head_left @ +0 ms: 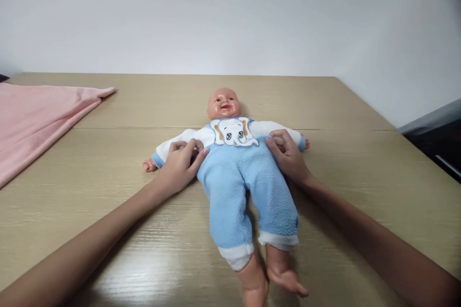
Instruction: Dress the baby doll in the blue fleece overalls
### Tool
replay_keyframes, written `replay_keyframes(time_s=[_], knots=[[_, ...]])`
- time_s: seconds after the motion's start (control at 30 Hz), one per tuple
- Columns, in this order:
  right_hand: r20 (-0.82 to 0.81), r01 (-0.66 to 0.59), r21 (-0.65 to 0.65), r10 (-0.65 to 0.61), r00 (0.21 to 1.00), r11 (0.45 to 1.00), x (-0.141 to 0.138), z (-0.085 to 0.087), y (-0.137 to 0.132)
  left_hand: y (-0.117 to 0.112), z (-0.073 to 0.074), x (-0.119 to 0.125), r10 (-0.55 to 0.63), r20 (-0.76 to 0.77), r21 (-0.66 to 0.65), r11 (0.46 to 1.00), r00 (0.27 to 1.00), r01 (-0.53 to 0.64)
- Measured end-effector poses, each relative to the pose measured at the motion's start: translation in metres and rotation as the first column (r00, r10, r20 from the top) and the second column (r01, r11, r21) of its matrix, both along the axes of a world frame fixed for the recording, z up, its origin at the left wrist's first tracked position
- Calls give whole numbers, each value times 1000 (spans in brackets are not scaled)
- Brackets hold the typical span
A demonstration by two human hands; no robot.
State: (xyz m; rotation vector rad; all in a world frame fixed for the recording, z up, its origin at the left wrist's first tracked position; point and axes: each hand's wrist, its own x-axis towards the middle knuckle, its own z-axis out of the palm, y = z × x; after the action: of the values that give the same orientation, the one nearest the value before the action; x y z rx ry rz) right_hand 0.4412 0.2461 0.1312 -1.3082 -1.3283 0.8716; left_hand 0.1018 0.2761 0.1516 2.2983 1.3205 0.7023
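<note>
A baby doll (225, 104) lies on its back on the wooden table, head at the far side and bare feet towards me. It wears a white top with an elephant face (234, 132) on the chest and light blue fleece trousers (230, 192) with white cuffs. My left hand (182, 160) is closed at the waist on the left side, thumb and fingers pinching the blue cloth. On the opposite side, my right hand (288, 156) grips the waist in the same way. The doll's arms are spread outwards, partly behind my hands.
A pink cloth (39, 120) lies spread over the left part of the table (360, 168). Behind the table stands a pale wall (223, 19). A dark object (439, 129) is beyond the table's right edge.
</note>
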Motion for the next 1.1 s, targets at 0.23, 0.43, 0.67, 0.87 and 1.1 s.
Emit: replay_keyframes(time_s=[0.23,0.43,0.67,0.87,1.1], knots=[[292,47,107,-77,953,993,-2,-11,0,7,-18,-2,49,-218,262,965,975,10],[400,38,188,-112,910,981,-4,-14,-4,15,-25,-6,73,-150,389,921,986,-9],[692,-46,504,-371,620,863,32,1,-7,11,-22,-11,58,4,463,885,998,-53],[817,-135,382,-266,511,914,81,-1,4,1,2,9,-13,293,420,900,956,-116],[732,-87,629,-551,401,772,76,24,-2,11,57,95,-287,63,422,876,956,235]])
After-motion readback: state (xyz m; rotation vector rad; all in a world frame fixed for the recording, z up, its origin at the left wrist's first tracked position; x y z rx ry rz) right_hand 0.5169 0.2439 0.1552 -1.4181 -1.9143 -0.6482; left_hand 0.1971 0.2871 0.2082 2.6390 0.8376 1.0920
